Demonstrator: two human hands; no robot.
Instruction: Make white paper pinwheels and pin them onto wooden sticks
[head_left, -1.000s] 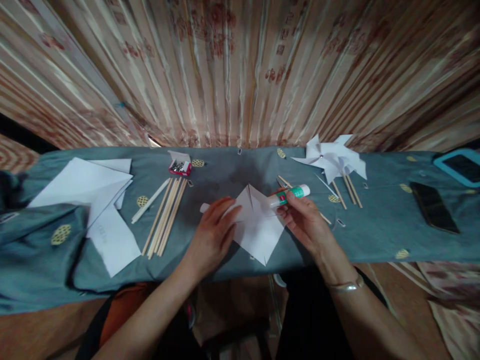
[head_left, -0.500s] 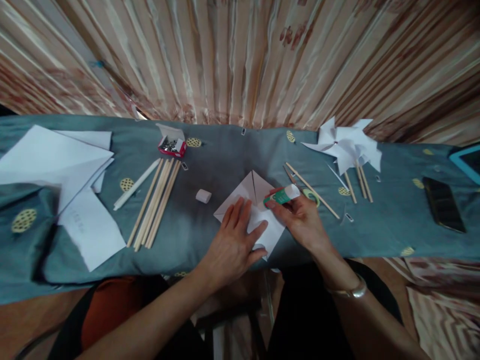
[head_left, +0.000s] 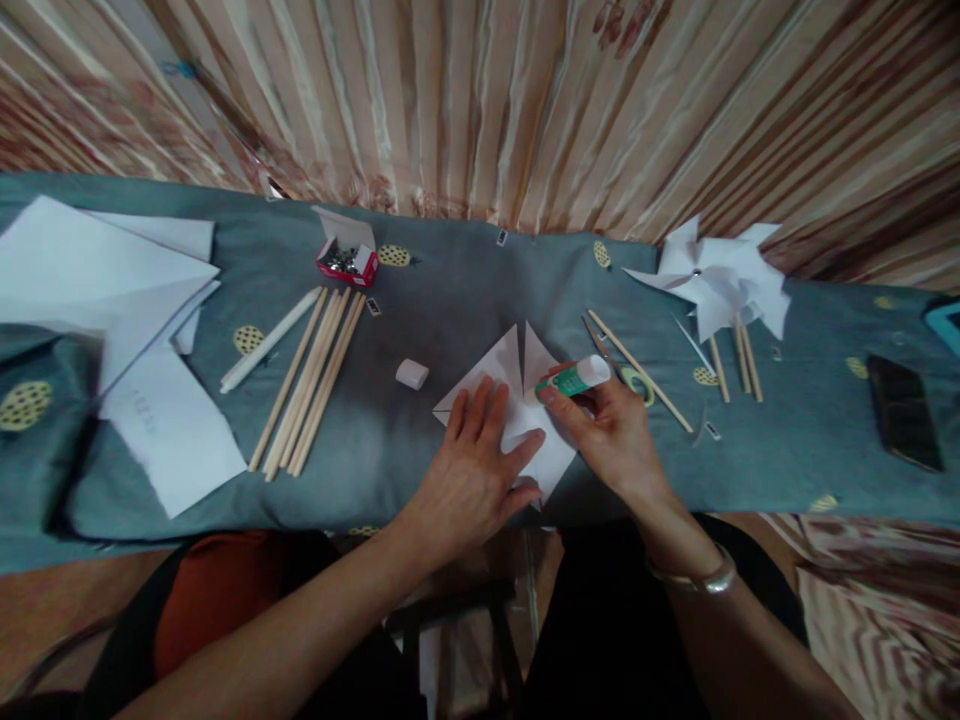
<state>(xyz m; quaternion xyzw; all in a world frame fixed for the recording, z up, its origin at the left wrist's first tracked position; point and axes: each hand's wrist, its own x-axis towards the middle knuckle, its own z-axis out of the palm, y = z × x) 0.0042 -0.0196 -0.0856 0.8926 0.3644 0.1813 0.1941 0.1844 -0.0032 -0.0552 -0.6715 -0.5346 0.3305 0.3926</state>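
Note:
A white paper square (head_left: 491, 372) with slits cut in from its corners lies in front of me. Flat on it rests my left hand (head_left: 471, 455), fingers spread. My right hand (head_left: 611, 430) is closed round a green and white glue stick (head_left: 576, 378), tilted with its left end low over the paper's right part; whether that end touches is hard to tell. The white glue cap (head_left: 412, 374) lies left of the paper. Just beyond my right hand are scissors (head_left: 637, 383), partly hidden, and a thin wooden stick (head_left: 637, 368).
Several wooden sticks (head_left: 307, 385) and a white rolled tube (head_left: 268, 342) lie at left, near white sheets (head_left: 176, 435). Behind them is a small red box (head_left: 347, 262) of metal pieces. White paper pinwheels (head_left: 724, 280) and a dark phone (head_left: 904, 412) are at right.
The view has shifted slightly. The slit at the paper's far corner looks wider, its flaps further apart. The glue stick stays in my right hand, and my left hand stays on the paper.

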